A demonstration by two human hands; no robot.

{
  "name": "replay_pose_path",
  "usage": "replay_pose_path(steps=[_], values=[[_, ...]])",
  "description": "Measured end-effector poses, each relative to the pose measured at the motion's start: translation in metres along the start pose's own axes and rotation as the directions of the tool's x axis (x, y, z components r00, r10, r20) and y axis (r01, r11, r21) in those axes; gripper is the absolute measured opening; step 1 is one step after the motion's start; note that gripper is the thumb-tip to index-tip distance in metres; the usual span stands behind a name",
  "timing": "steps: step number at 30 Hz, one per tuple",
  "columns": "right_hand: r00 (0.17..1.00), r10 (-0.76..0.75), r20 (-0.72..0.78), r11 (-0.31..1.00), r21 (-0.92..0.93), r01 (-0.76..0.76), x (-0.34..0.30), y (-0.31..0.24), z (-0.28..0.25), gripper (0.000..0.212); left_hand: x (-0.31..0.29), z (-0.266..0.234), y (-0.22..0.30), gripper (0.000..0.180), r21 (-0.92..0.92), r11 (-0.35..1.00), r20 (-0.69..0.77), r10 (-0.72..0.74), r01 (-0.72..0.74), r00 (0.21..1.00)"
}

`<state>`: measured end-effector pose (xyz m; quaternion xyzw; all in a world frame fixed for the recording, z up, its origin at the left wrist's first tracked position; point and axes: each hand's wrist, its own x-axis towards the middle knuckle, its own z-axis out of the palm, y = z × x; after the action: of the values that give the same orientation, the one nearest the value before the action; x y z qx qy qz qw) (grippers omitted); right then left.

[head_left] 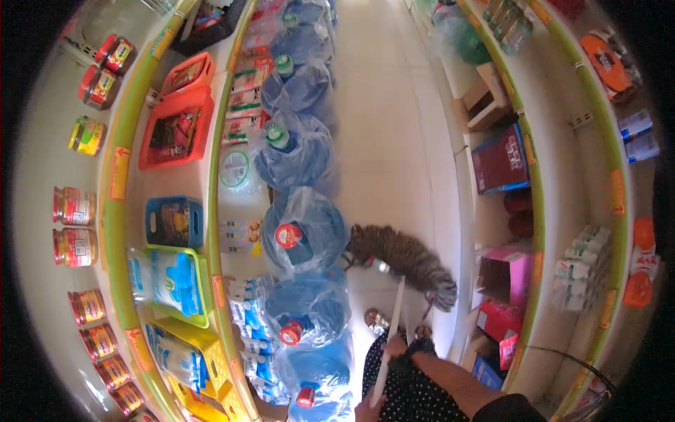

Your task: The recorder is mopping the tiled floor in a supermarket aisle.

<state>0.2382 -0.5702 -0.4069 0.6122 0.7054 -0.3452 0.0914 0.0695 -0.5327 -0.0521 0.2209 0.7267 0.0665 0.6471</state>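
Observation:
A long white pole rises from the lower edge toward the floor in front of my feet. My right hand is wrapped round its middle, the forearm coming from the lower right. Further down, my left hand grips the near end, partly cut off by the frame edge. At the far end lies a shaggy grey-brown mop head, set crosswise on the floor; exactly how it joins the pole is unclear. Its left end reaches close to a large blue water jug wrapped in clear plastic.
More wrapped jugs line the aisle's left side, before shelves with jars and coloured baskets. On the right, low shelves hold boxes and a pink carton. Pale floor tiles run between them. A black cable hangs lower right.

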Motion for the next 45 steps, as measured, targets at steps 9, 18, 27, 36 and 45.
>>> replay_pose_path(steps=[9,18,27,36,45], values=[[0.844,-0.362,0.397,0.827,-0.281,0.487,0.184,-0.056,-0.185,0.02,0.089,-0.028,0.093,0.04,0.028,0.991,-0.172,0.134,-0.131,0.976],[0.932,-0.28,0.233,0.914,-0.233,0.333,0.282,0.0,-0.186,0.021,0.148,-0.02,0.162,0.039,-0.015,0.997,-0.177,0.077,-0.08,0.981],[0.855,-0.385,0.348,0.799,-0.339,0.497,0.297,-0.011,-0.269,0.024,0.136,0.011,0.255,0.044,-0.17,0.984,-0.179,-0.09,0.059,0.98],[0.963,-0.083,0.257,0.951,-0.268,0.153,0.489,-0.014,-0.402,0.028,0.259,-0.01,0.38,0.037,-0.331,0.943,-0.161,-0.022,-0.033,0.987],[0.913,-0.126,0.388,0.307,0.89,-0.336,0.44,-0.053,-0.522,0.03,0.275,-0.024,0.481,0.038,-0.662,0.747,0.033,-0.056,0.064,0.998]])
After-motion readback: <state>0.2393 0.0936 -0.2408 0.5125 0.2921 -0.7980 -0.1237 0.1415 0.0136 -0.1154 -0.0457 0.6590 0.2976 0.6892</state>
